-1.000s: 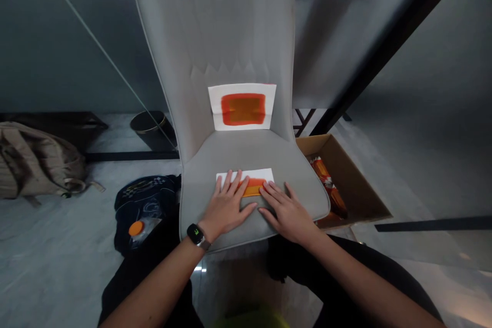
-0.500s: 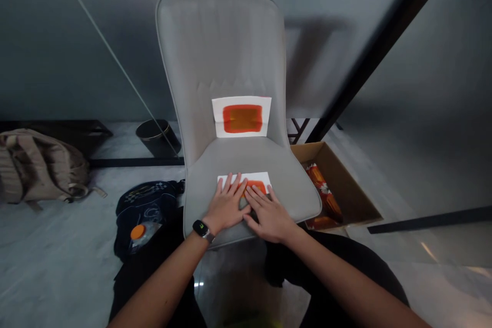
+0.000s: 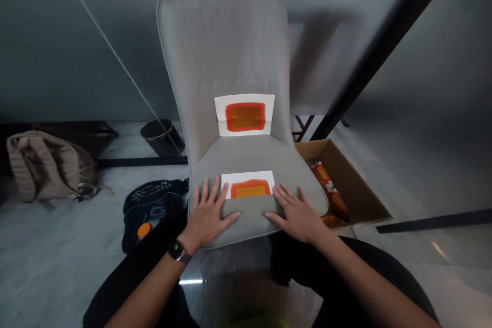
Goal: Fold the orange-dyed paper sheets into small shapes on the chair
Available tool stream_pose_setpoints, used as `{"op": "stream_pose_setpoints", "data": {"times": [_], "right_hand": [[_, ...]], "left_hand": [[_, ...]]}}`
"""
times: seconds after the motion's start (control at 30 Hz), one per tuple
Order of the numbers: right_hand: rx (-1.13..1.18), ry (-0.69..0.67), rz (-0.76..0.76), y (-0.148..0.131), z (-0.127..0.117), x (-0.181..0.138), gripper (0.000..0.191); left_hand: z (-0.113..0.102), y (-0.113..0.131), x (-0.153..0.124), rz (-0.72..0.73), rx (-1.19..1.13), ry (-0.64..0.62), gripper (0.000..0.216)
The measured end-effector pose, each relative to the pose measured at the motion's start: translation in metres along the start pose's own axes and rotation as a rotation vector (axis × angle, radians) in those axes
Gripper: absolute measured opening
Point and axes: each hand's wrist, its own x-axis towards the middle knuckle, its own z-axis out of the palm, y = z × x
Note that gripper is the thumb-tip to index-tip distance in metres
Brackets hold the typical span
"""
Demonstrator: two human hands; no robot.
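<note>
A white paper with an orange-red and amber painted rectangle (image 3: 246,183) lies on the seat of the grey chair (image 3: 223,20). My left hand (image 3: 207,215) rests with fingers spread at its left edge, the index fingertip by the corner. At the paper's right edge, my right hand (image 3: 298,212) lies open, fingertips touching or close beside it. Neither hand grips anything. Against the lower backrest leans a second white paper (image 3: 245,116) with a similar red-orange border and brown-amber centre.
Right of the chair stands an open cardboard box (image 3: 355,189) with an orange-red packet (image 3: 330,189) inside. On the left floor are a dark bag (image 3: 154,205), an orange-capped bottle (image 3: 144,229), a beige backpack (image 3: 52,164) and a black bin (image 3: 162,137).
My hands have moved apart from the middle of the lower paper to its two sides, uncovering its painted rectangle. The view has shifted slightly.
</note>
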Motion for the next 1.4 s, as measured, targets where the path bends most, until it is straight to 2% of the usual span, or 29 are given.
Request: {"op": "stream_pose_setpoints", "data": {"times": [0.1, 0.17, 0.3, 0.37, 0.5, 0.63, 0.7, 0.9, 1.13, 1.3, 1.4], "right_hand": [[-0.013, -0.007, 0.007, -0.004, -0.004, 0.003, 0.087], [-0.031, 0.02, 0.001, -0.006, -0.009, 0.006, 0.078], [-0.035, 0.118, 0.018, -0.003, -0.026, 0.024, 0.043], [0.0, 0.162, 0.015, 0.001, -0.034, 0.039, 0.035], [0.108, 0.206, 0.009, 0.008, -0.041, 0.072, 0.04], [0.11, 0.141, 0.045, 0.009, -0.038, 0.092, 0.058], [0.085, 0.088, 0.06, 0.006, -0.037, 0.096, 0.06], [0.096, 0.033, 0.078, -0.003, -0.042, 0.101, 0.048], [0.151, 0.071, 0.077, -0.008, -0.043, 0.107, 0.034], [0.166, 0.135, 0.122, -0.012, -0.045, 0.111, 0.007], [0.178, 0.186, 0.112, -0.012, -0.048, 0.112, 0.008]], "left_hand": [[-0.001, 0.0, -0.009, -0.059, 0.028, 0.032, 0.088], [-0.002, 0.005, -0.007, -0.114, 0.028, 0.05, 0.085], [-0.009, 0.006, 0.013, -0.239, -0.045, 0.091, 0.07], [-0.014, -0.003, 0.029, -0.223, -0.152, 0.085, 0.063], [-0.023, -0.028, 0.063, -0.089, -0.358, 0.007, 0.048], [-0.022, -0.042, 0.086, -0.079, -0.365, -0.085, 0.044], [-0.02, -0.045, 0.091, -0.084, -0.366, -0.115, 0.042], [-0.016, -0.044, 0.089, -0.09, -0.396, -0.122, 0.018], [-0.025, -0.035, 0.086, -0.048, -0.426, -0.088, 0.039], [-0.025, -0.037, 0.087, -0.058, -0.451, -0.085, 0.035], [-0.024, -0.04, 0.088, -0.07, -0.525, -0.022, 0.033]]}}
